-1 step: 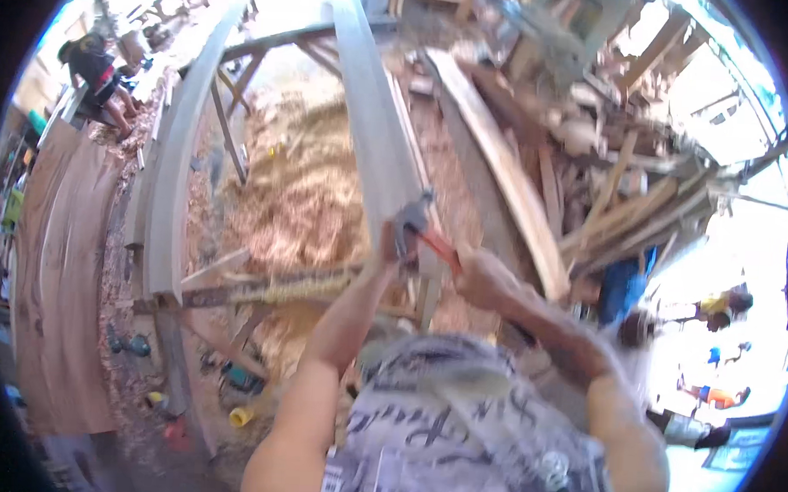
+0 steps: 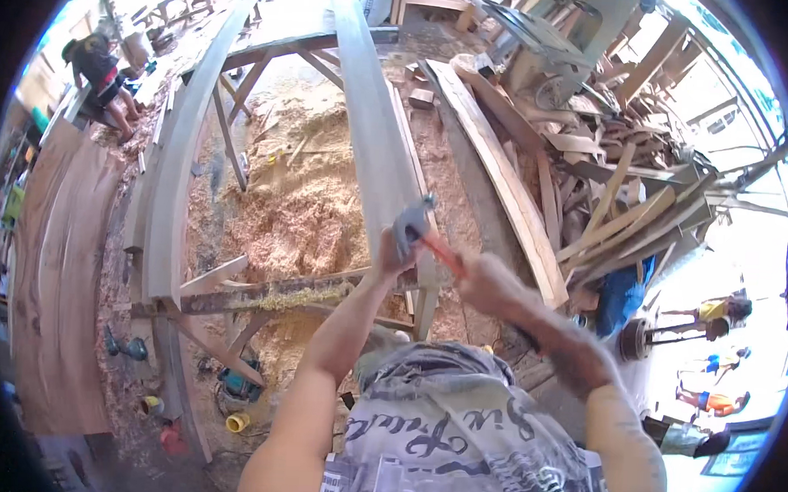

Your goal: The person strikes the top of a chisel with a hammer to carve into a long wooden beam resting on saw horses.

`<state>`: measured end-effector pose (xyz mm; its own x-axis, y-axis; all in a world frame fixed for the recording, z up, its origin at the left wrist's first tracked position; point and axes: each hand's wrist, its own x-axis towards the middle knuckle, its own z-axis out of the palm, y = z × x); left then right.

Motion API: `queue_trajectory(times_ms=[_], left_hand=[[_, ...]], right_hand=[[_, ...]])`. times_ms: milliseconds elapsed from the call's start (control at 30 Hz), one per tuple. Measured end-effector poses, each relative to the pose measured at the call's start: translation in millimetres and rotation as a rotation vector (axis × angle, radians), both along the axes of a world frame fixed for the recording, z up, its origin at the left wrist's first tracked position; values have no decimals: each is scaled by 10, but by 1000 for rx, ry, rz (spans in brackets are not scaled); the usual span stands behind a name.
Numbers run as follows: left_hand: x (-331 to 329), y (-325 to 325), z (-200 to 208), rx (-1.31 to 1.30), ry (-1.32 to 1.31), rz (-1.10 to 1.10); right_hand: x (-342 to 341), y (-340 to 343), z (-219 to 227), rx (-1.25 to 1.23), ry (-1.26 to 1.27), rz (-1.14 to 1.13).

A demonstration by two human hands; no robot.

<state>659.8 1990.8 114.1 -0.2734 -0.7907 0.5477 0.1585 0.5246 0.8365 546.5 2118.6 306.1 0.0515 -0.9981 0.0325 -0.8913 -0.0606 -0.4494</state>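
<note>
A claw hammer (image 2: pixel 445 253) with an orange-red handle is gripped in my right hand (image 2: pixel 485 282), its dark metal head lying over the near end of a long grey plank (image 2: pixel 373 126). Just below and partly behind that head is my left hand (image 2: pixel 393 256), at the plank's end. Its fingers look closed; the hammer head hides what they hold, if anything. The plank runs away from me across wooden trestles (image 2: pixel 225 297).
A second long plank (image 2: pixel 169 210) lies on the left, beside wide brown boards (image 2: pixel 63 275). Wood shavings (image 2: pixel 299 207) cover the ground. Scrap wood (image 2: pixel 642 213) is heaped at right. A teal power tool (image 2: pixel 240 380) sits below the trestle. A person (image 2: pixel 98 68) is at far left.
The view is sharper now. The hammer and both hands have barely shifted; the hammer head stays over the plank's near end.
</note>
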Motion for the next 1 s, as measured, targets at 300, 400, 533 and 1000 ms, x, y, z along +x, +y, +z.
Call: queue_trajectory(times_ms=[300,400,533,1000], left_hand=[[14,-58,128,-211,-279,140],[-111,1,146,77,-325,41],[-43,-118,-340,-135,-265,130],[-96,202,-215,-217,-356,14]], right_hand=[[-576,12,1634,-947,-485,-276],[-383,52,95,-336,44,-174],[-57,-217,-45,126,226,11],[-231,-13,-495,151,87,111]])
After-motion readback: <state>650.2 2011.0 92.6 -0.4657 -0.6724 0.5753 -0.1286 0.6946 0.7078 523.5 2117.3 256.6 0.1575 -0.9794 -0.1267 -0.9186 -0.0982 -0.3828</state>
